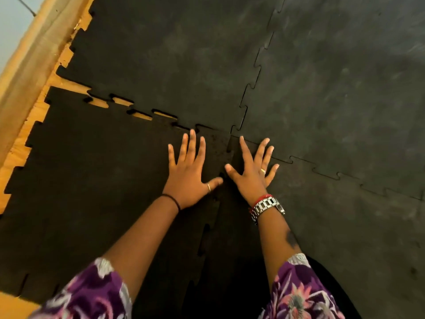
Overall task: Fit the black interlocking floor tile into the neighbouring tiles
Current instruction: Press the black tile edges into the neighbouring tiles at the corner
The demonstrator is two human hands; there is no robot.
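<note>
Black rubber tile: lying under and to the left of the left hand's fingers, its far teeth only partly meshing with the neighbouring tile beyond the fingertips.
Left hand: pressing flat on the loose tile's near-right corner, fingers spread and released, grasping nothing.
Right hand: resting palm-down just right of the left thumb, fingers splayed and open, bearing on the seam with the tile on the right.
Gaps: wedges of orange floor are showing through the far seam, widening away to the left of the fingers.
Near seam: running back from between the thumbs, its teeth appearing unseated and lapping.
Risk: pressing down here while the teeth are misaligned is likely pinching tabs on top of sockets, leaving a raised ridge; pushing at one corner only may be swinging the far-left end wider open.
</note>
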